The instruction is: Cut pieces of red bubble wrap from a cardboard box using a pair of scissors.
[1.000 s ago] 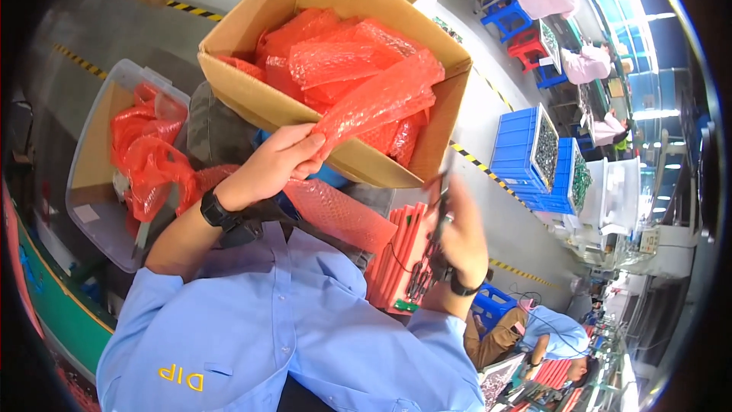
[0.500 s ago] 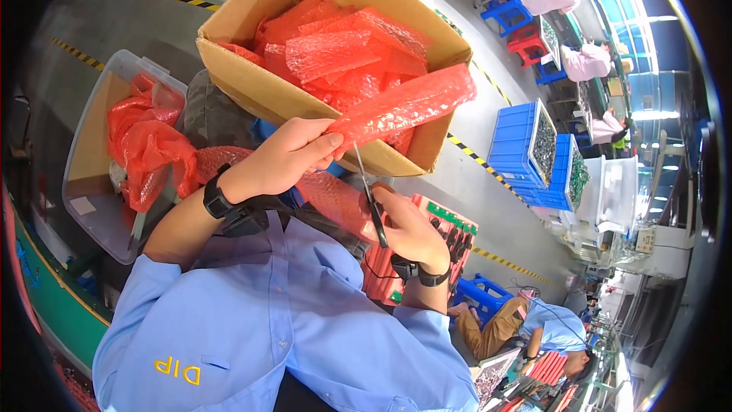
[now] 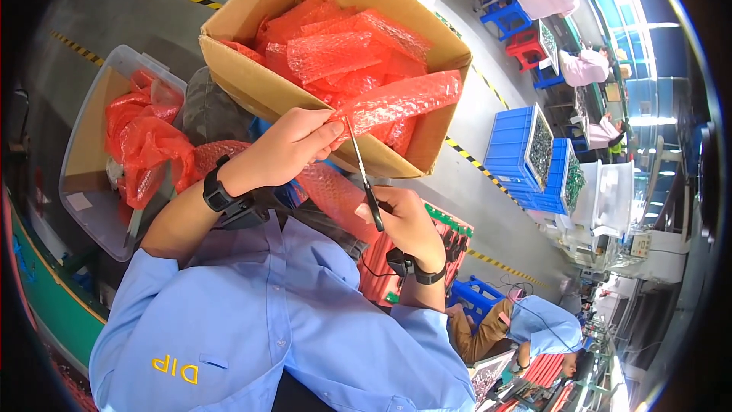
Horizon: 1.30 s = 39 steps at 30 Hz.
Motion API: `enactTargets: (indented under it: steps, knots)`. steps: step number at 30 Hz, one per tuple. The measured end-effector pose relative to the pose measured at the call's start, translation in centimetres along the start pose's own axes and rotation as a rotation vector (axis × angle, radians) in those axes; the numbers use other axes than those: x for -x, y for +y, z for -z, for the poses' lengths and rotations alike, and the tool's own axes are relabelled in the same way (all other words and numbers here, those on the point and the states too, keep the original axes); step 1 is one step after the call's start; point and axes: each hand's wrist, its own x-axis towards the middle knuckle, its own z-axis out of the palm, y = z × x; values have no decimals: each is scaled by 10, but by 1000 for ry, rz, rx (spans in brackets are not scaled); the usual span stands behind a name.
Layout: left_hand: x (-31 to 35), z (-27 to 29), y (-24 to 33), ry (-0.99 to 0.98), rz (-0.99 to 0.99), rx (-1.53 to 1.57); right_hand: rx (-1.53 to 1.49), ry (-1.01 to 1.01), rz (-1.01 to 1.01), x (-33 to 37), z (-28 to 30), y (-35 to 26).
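A folded strip of red plastic bubble wrap slants from the frame's centre toward the upper right, its long axis leading away from the left hand. That hand, the nearer one, pinches the strip's lower-left end between thumb and fingers. Lower down, the right hand is closed round a slim black-handled metal cutting tool, its blade pointing up-left to the strip beside the left thumb. Beyond stands an open brown cardboard box.

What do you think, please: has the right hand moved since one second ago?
Yes, leftward: the right hand went from right of the lowest corner of the cardboard box to slightly left of it.
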Motion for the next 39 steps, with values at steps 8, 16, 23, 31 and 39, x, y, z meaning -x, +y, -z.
enactTargets:
  steps: [8, 16, 23, 31, 39]
  knots:
    - [-1, 10, -11, -61, 67, 220, 71, -68, 10, 0, 8, 8]
    - [-2, 12, -5, -114, 146, 398, 81, -111, 71, -1, 7, 2]
    - [-3, 11, -13, -190, 122, 353, 0, -93, 0, -3, 5, 3]
    - [-3, 19, -9, -133, 119, 372, -98, -158, 38, 1, 9, 20]
    - [-1, 22, -7, -251, 145, 406, -64, -206, 78, -3, 4, 13]
